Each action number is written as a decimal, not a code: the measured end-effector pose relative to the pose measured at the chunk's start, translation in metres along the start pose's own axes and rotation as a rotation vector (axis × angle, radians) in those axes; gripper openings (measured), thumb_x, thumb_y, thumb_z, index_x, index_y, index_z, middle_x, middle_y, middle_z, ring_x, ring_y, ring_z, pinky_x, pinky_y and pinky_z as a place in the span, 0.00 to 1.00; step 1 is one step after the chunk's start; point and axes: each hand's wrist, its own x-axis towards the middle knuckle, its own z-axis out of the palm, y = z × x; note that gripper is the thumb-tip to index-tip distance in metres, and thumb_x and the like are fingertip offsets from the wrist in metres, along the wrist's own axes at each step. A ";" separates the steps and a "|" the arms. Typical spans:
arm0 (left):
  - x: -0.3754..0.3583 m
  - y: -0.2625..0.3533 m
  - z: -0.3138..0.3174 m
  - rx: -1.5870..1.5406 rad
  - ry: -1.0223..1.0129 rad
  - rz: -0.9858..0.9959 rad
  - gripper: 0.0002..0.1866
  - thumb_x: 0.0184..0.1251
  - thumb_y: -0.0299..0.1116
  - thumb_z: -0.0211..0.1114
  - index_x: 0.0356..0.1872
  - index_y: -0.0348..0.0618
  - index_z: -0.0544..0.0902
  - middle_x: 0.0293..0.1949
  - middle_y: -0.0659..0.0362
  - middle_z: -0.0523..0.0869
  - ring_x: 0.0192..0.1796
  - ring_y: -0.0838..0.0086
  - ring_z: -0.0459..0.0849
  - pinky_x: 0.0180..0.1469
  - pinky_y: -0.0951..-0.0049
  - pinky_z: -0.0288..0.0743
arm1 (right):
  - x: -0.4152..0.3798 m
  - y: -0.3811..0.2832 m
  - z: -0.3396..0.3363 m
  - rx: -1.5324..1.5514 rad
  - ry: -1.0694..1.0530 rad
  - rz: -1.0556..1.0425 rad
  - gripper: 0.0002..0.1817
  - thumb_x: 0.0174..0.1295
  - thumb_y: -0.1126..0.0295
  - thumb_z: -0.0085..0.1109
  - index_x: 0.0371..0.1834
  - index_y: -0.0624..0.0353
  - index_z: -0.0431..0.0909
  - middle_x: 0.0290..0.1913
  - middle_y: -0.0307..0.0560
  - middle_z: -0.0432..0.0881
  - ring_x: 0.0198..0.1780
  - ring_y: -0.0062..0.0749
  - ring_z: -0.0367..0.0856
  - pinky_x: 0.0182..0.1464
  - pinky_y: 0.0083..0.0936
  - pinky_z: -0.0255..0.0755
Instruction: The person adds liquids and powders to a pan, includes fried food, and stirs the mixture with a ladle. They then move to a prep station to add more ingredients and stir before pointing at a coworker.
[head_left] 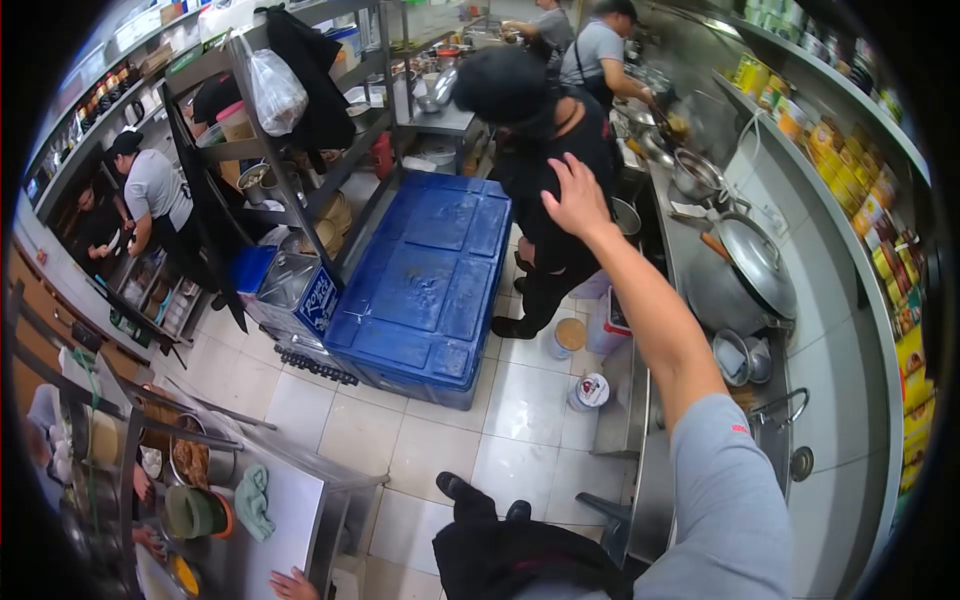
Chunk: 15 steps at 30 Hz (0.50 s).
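Observation:
My right arm reaches forward, and my right hand (580, 197) has its fingers apart with nothing in them. It overlaps the upper body of a person in black clothes and a black cap (505, 90); whether it touches them I cannot tell. At the bottom edge, my left hand (293, 585) is partly cut off, its fingers spread at the edge of a steel table (275, 500). A green cloth (254, 503) lies on that table, beside a green container (195, 512).
A large blue chest (418, 280) stands ahead on the tiled floor. Tubs (588, 392) sit right of it. Along the right wall are a sink tap (782, 405), a big lidded pot (745, 270) and shelved cans (835, 160). Co-workers stand at the back (600, 60) and left (155, 190).

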 end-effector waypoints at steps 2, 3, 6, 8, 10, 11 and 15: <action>-0.002 0.009 0.008 0.181 0.107 0.036 0.37 0.75 0.64 0.44 0.75 0.51 0.62 0.73 0.44 0.66 0.73 0.50 0.66 0.61 0.32 0.67 | 0.035 -0.014 0.008 -0.151 -0.547 0.155 0.20 0.52 0.62 0.65 0.48 0.58 0.82 0.54 0.55 0.79 0.56 0.50 0.79 0.60 0.42 0.73; 0.000 0.011 0.011 0.176 0.089 0.024 0.37 0.75 0.64 0.44 0.75 0.51 0.62 0.73 0.44 0.66 0.73 0.50 0.66 0.61 0.32 0.67 | 0.058 -0.025 0.006 -0.153 -0.550 0.133 0.20 0.52 0.62 0.65 0.48 0.58 0.82 0.54 0.55 0.79 0.56 0.50 0.79 0.60 0.42 0.73; 0.002 -0.003 0.003 0.029 -0.106 0.029 0.45 0.71 0.71 0.37 0.81 0.58 0.44 0.81 0.50 0.45 0.80 0.48 0.46 0.66 0.22 0.51 | 0.061 -0.022 0.029 -0.219 -0.175 -0.344 0.15 0.55 0.57 0.61 0.35 0.56 0.87 0.43 0.52 0.84 0.48 0.44 0.82 0.53 0.41 0.75; 0.003 0.001 -0.003 0.021 -0.112 0.023 0.44 0.71 0.72 0.37 0.81 0.59 0.44 0.81 0.50 0.45 0.80 0.48 0.46 0.67 0.22 0.50 | 0.072 -0.027 0.041 -0.269 -0.441 -0.200 0.15 0.55 0.57 0.60 0.35 0.56 0.87 0.42 0.51 0.84 0.50 0.45 0.82 0.55 0.42 0.73; -0.002 0.005 -0.001 0.021 -0.124 0.004 0.44 0.71 0.72 0.37 0.81 0.59 0.43 0.81 0.49 0.45 0.80 0.48 0.46 0.67 0.22 0.49 | 0.096 -0.035 0.048 -0.185 -0.686 0.032 0.18 0.55 0.57 0.60 0.42 0.57 0.86 0.46 0.50 0.84 0.53 0.45 0.81 0.60 0.42 0.68; -0.003 0.006 -0.007 -0.011 -0.132 -0.044 0.44 0.71 0.72 0.36 0.81 0.59 0.44 0.81 0.49 0.45 0.81 0.49 0.45 0.68 0.22 0.48 | 0.084 -0.021 0.062 -0.187 -0.699 0.041 0.18 0.55 0.57 0.60 0.42 0.57 0.86 0.46 0.50 0.84 0.53 0.45 0.81 0.60 0.42 0.68; 0.000 0.045 -0.009 -0.151 0.011 -0.253 0.40 0.74 0.64 0.40 0.78 0.50 0.57 0.78 0.46 0.55 0.78 0.44 0.53 0.66 0.24 0.53 | 0.083 0.000 0.056 -0.415 -0.775 -0.127 0.22 0.54 0.55 0.62 0.47 0.56 0.84 0.50 0.49 0.81 0.57 0.44 0.77 0.65 0.45 0.63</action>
